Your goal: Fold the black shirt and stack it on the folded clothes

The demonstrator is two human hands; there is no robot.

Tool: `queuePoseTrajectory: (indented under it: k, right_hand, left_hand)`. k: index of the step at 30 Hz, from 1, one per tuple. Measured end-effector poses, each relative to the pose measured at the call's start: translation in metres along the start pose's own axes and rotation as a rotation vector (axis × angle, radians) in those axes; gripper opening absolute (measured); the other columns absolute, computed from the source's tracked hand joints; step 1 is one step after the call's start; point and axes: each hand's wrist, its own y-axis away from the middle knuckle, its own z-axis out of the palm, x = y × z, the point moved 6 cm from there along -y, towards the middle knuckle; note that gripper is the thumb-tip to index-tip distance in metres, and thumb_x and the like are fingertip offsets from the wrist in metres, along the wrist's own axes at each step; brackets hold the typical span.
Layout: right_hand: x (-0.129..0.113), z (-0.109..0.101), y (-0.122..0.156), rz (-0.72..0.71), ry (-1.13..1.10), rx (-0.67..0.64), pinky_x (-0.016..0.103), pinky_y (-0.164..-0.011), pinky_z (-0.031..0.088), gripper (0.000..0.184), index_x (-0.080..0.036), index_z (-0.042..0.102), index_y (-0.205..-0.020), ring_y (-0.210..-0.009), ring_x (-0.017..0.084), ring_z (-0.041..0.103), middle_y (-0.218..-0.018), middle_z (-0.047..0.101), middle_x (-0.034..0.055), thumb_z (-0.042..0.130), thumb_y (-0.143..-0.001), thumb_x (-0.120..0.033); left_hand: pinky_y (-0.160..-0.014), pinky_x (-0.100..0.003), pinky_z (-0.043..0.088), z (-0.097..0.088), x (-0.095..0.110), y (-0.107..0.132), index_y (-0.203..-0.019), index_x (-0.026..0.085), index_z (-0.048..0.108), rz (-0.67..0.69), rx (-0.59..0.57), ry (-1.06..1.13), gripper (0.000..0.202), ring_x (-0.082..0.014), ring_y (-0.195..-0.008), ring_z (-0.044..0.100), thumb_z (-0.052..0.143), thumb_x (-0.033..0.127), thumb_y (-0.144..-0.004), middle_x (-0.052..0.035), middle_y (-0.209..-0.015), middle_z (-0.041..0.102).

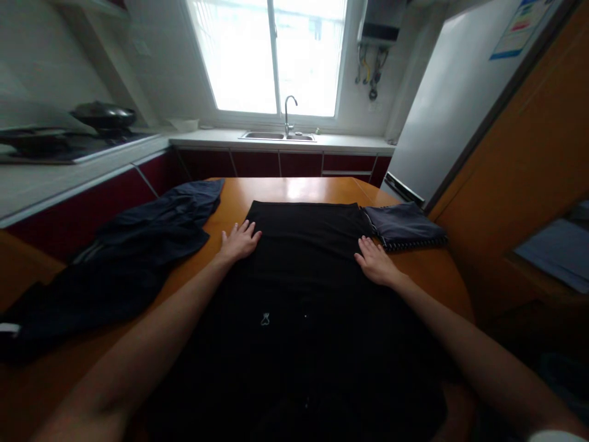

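Note:
A black shirt [304, 264] with a small light emblem lies spread on the wooden table [289, 189], its straight edge toward the window. My left hand [240, 242] rests flat on the shirt's left side, fingers apart. On the opposite side my right hand [376, 261] presses flat near the right edge, fingers stretched forward. Neither hand grips the cloth. The near part of the shirt is too dark to make out well.
Dark blue clothing [133, 245] lies crumpled along the table's left side. A folded grey cloth [405, 224] sits beyond my right hand, touching the shirt. Behind the table are a sink [262, 135] and counter; a fridge [442, 98] stands at right.

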Motion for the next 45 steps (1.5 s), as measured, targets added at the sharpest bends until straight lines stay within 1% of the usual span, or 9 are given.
queuePoseTrajectory:
  k: [4, 8, 13, 21, 25, 28, 34, 42, 45]
  right_hand:
    - [0.001, -0.002, -0.001, 0.0, 0.021, 0.038, 0.046, -0.122, 0.02, 0.061, -0.003, 0.03, -0.155, -0.151, 0.027, 0.021, -0.164, 0.023, 0.0153, 0.023, -0.099, -0.028]
    - [0.002, -0.002, -0.002, -0.029, 0.024, 0.073, 0.044, -0.121, 0.022, 0.06, -0.001, 0.034, -0.152, -0.15, 0.029, 0.024, -0.162, 0.027, 0.0185, 0.026, -0.099, -0.027]
    - [0.006, 0.001, -0.004, -0.048, 0.009, 0.074, 0.043, -0.121, 0.024, 0.06, -0.002, 0.034, -0.153, -0.15, 0.028, 0.025, -0.162, 0.027, 0.0179, 0.026, -0.099, -0.029]
    - [0.007, 0.004, -0.007, -0.068, 0.005, 0.078, 0.045, -0.121, 0.023, 0.061, 0.0, 0.035, -0.152, -0.15, 0.029, 0.025, -0.161, 0.027, 0.0199, 0.026, -0.1, -0.031]
    - [0.006, 0.003, -0.007, -0.077, 0.013, 0.066, 0.043, -0.121, 0.023, 0.062, 0.0, 0.034, -0.152, -0.15, 0.029, 0.025, -0.161, 0.027, 0.0197, 0.025, -0.101, -0.034]
    - [0.004, 0.001, 0.001, -0.068, 0.067, 0.051, 0.044, -0.121, 0.023, 0.063, 0.002, 0.035, -0.151, -0.149, 0.03, 0.026, -0.16, 0.028, 0.0216, 0.027, -0.101, -0.035]
    - [-0.012, -0.002, 0.018, -0.048, 0.09, 0.056, 0.045, -0.119, 0.025, 0.061, -0.001, 0.047, -0.144, -0.144, 0.032, 0.037, -0.152, 0.043, 0.0256, 0.028, -0.101, -0.042]
    - [-0.038, -0.007, -0.09, -0.054, -0.078, -0.006, 0.04, -0.121, 0.019, 0.07, 0.0, 0.03, -0.153, -0.152, 0.029, 0.017, -0.163, 0.021, 0.0222, 0.028, -0.103, -0.049]
    - [-0.025, -0.025, -0.14, 0.035, -0.072, 0.011, 0.041, -0.119, 0.024, 0.067, 0.002, 0.034, -0.15, -0.149, 0.032, 0.025, -0.16, 0.027, 0.0261, 0.031, -0.104, -0.046]
  left_hand:
    - [-0.112, -0.074, 0.009, -0.017, 0.036, 0.027, -0.148, 0.021, 0.046, 0.213, -0.012, -0.087, 0.056, -0.0424, -0.15, 0.017, 0.041, 0.046, -0.098, -0.016, -0.161, 0.03]
    - [-0.116, -0.049, 0.027, -0.026, 0.128, 0.103, -0.15, 0.026, 0.042, 0.77, -0.287, 0.08, 0.056, -0.0323, -0.144, 0.034, 0.051, 0.045, -0.097, -0.0114, -0.158, 0.036]
    - [-0.094, -0.031, 0.045, -0.037, 0.193, 0.171, -0.114, 0.023, 0.064, 1.086, -0.349, 0.143, 0.025, -0.023, -0.107, 0.058, 0.067, 0.03, -0.091, -0.0077, -0.114, 0.061]
    - [-0.083, -0.028, 0.047, -0.044, 0.19, 0.177, -0.085, 0.021, 0.065, 1.074, -0.499, 0.125, 0.007, -0.0191, -0.091, 0.061, 0.063, 0.019, -0.091, -0.0033, -0.092, 0.063]
    - [-0.095, -0.031, 0.046, -0.046, 0.192, 0.173, -0.113, 0.022, 0.066, 1.041, -0.374, 0.165, 0.019, -0.0208, -0.106, 0.062, 0.056, 0.027, -0.097, -0.0075, -0.114, 0.065]
    - [-0.115, -0.042, 0.031, -0.031, 0.189, 0.163, -0.144, 0.024, 0.047, 0.958, -0.2, 0.17, 0.048, -0.0274, -0.14, 0.041, 0.05, 0.042, -0.1, -0.0126, -0.151, 0.045]
    - [-0.121, -0.056, 0.005, 0.005, 0.184, 0.162, -0.158, 0.032, 0.022, 0.973, -0.271, 0.14, 0.067, -0.0294, -0.153, 0.012, 0.042, 0.058, -0.1, -0.0086, -0.165, 0.02]
    - [-0.122, -0.054, 0.001, -0.008, 0.189, 0.178, -0.16, 0.035, 0.016, 1.1, -0.351, 0.173, 0.066, -0.0272, -0.153, 0.012, 0.041, 0.054, -0.102, -0.0042, -0.164, 0.022]
    - [-0.123, -0.05, 0.011, -0.014, 0.174, 0.151, -0.157, 0.036, 0.026, 1.085, -0.404, 0.19, 0.059, -0.0252, -0.152, 0.018, 0.04, 0.052, -0.102, -0.0022, -0.163, 0.028]
